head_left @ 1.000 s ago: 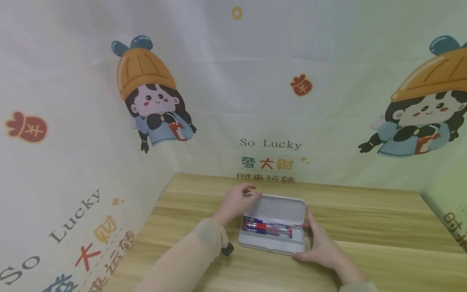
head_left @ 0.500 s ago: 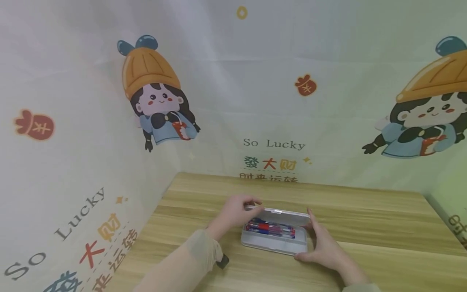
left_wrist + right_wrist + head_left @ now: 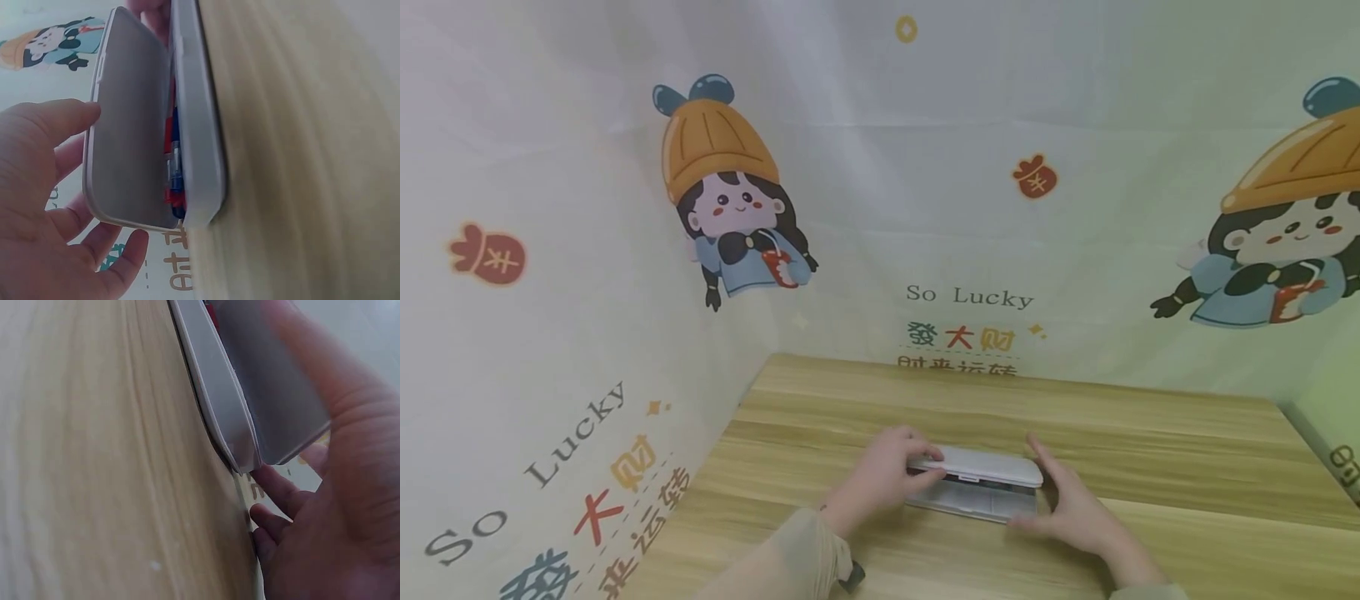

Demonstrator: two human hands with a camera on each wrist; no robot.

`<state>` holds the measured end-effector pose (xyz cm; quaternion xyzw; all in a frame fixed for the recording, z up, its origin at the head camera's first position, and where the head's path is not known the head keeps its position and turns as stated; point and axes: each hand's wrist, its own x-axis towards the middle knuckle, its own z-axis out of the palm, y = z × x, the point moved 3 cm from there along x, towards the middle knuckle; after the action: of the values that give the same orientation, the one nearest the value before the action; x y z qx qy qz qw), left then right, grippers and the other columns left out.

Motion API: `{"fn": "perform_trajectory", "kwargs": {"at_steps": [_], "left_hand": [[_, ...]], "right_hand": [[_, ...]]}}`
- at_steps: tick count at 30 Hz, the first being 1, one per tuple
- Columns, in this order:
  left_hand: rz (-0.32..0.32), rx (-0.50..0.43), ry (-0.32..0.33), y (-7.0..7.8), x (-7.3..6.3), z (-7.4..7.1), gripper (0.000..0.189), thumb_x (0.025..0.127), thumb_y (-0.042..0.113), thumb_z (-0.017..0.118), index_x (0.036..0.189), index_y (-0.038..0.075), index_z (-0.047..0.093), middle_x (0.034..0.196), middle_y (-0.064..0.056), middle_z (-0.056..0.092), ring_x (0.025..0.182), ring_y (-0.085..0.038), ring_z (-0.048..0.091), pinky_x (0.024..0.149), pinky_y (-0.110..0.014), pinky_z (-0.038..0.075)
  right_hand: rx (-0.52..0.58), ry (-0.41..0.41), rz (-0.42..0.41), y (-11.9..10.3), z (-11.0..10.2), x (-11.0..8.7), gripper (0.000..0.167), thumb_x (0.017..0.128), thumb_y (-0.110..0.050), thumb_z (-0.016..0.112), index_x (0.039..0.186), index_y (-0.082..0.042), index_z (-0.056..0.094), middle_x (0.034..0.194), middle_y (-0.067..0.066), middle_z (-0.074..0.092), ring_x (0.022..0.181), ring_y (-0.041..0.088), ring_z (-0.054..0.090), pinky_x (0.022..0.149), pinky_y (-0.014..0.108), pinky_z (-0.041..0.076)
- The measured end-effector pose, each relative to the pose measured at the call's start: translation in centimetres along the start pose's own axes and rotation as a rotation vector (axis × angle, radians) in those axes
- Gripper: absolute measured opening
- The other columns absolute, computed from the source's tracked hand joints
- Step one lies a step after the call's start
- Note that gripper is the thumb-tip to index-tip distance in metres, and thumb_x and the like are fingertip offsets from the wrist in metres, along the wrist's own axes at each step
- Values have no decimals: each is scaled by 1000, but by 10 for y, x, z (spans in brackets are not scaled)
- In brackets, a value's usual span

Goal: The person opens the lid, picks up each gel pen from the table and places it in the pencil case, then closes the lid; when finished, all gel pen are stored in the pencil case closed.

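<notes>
A pale grey pencil case (image 3: 970, 502) lies on the table with its lid (image 3: 992, 465) tilted partway down over the tray. My left hand (image 3: 880, 475) pinches the lid near its left end, the thumb on the front edge and the fingers behind. At the other end my right hand (image 3: 1075, 512) holds the case, thumb by the front corner and fingers round the right side. Several pens (image 3: 175, 156) with blue and red parts show inside the case in the left wrist view. From the head view the lid mostly hides them.
The wood-grain table (image 3: 1187, 467) runs back to a pale cloth backdrop (image 3: 850, 208) with cartoon figures and lettering. This cloth also rises along the left side. A small black item (image 3: 853, 575) hangs at the left sleeve cuff.
The lid has swung from upright down toward the tray, the left hand moving down and forward with it. The pens have gone out of sight in the head view. The right hand stays at its end.
</notes>
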<state>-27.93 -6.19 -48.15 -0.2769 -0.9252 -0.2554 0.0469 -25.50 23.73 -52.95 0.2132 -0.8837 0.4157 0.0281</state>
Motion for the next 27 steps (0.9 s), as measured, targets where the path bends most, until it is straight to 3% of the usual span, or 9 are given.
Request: {"fn": "perform_trajectory", "kwargs": {"at_steps": [3, 8, 12, 17, 27], "left_hand": [[17, 50, 10, -1, -5, 6, 19, 101, 39, 80, 116, 27, 83, 119, 3, 74, 114, -18, 65, 103, -41, 56], [1, 70, -3, -3, -11, 13, 17, 101, 40, 81, 115, 30, 83, 125, 5, 73, 122, -19, 64, 109, -44, 56], [20, 66, 15, -3, -13, 17, 12, 101, 38, 81, 109, 30, 84, 119, 6, 73, 117, -17, 64, 105, -41, 56], [60, 89, 45, -3, -14, 22, 8, 100, 34, 82, 104, 28, 85, 113, 6, 74, 111, -16, 63, 100, -38, 56], [0, 122, -2, -3, -15, 25, 17, 97, 35, 85, 112, 26, 85, 119, 4, 74, 114, -18, 63, 102, -38, 55]], "right_hand": [[23, -10, 7, 2, -2, 0, 100, 91, -27, 90, 167, 7, 33, 157, 32, 57, 145, 59, 53, 119, 81, 35], [35, -21, 118, 5, -2, -1, 73, 105, -34, 74, 163, -1, 46, 165, 33, 49, 151, 61, 45, 120, 81, 38], [34, -29, 187, 6, -1, -1, 74, 104, -41, 75, 162, -3, 50, 167, 30, 49, 155, 57, 44, 125, 75, 37], [18, -19, 195, 6, 0, 1, 80, 98, -42, 83, 160, -2, 53, 165, 28, 52, 155, 54, 46, 127, 71, 38], [-33, -14, 150, 0, 2, 1, 82, 94, -43, 87, 158, -1, 55, 161, 28, 57, 151, 54, 50, 123, 73, 40]]}}
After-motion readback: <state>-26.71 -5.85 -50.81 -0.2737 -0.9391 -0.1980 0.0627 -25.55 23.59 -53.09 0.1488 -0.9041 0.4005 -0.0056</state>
